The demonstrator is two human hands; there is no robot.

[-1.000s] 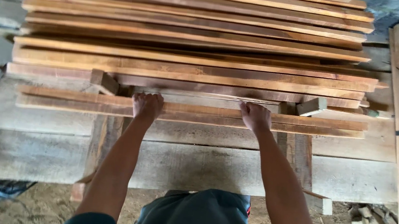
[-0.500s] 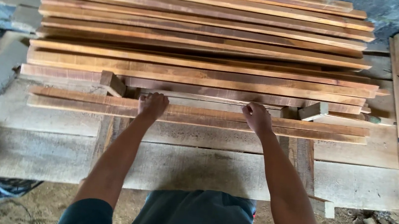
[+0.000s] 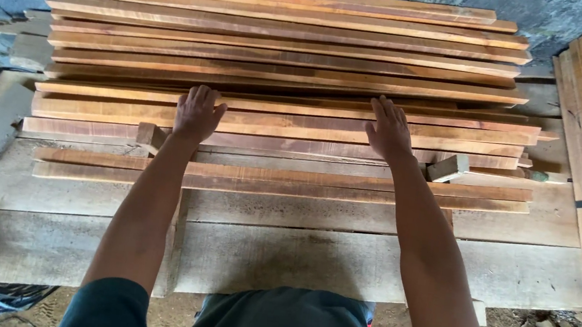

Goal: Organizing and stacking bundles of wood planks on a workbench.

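Both hands flat, fingers spread, gripping nothing: left hand (image 3: 198, 113) and right hand (image 3: 387, 129) just press on the long reddish rough-sawn planks (image 3: 282, 115) stacked across a grey weathered bench (image 3: 280, 257). Small offcut block (image 3: 448, 167) sits nearby.
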